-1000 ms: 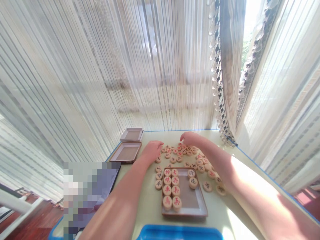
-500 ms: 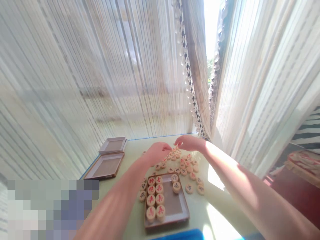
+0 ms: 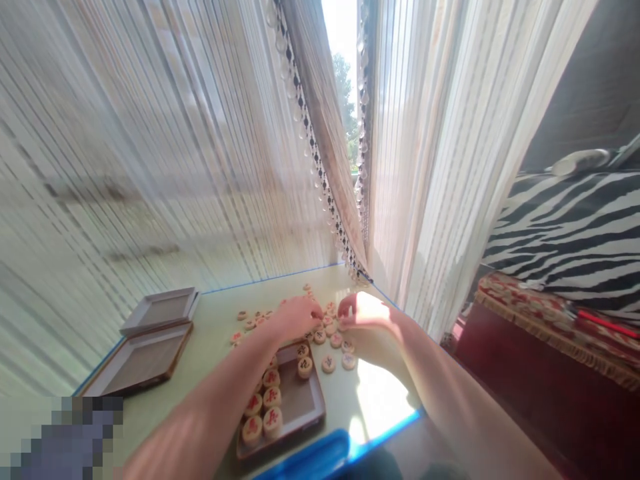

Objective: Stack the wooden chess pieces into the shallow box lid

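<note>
My left hand (image 3: pixel 296 316) lies over a scatter of round wooden chess pieces (image 3: pixel 327 363) on the pale table, its fingers curled down onto them. My right hand (image 3: pixel 361 311) is just to its right, fingers bent in a pinch among the same pieces; what it grips is too small to make out. A brown tray (image 3: pixel 305 404) in front of my hands holds several pieces with red and black characters, lined up along its left side.
Two more brown trays (image 3: pixel 145 347) lie at the table's left. A blue bin edge (image 3: pixel 305 460) is at the near side. Sheer curtains and a beaded curtain (image 3: pixel 320 173) hang close behind the table (image 3: pixel 220 313). A zebra-patterned seat (image 3: pixel 565 233) stands at right.
The view has swung to the right, so the table sits lower left. Both hands have come closer together over the loose pieces.
</note>
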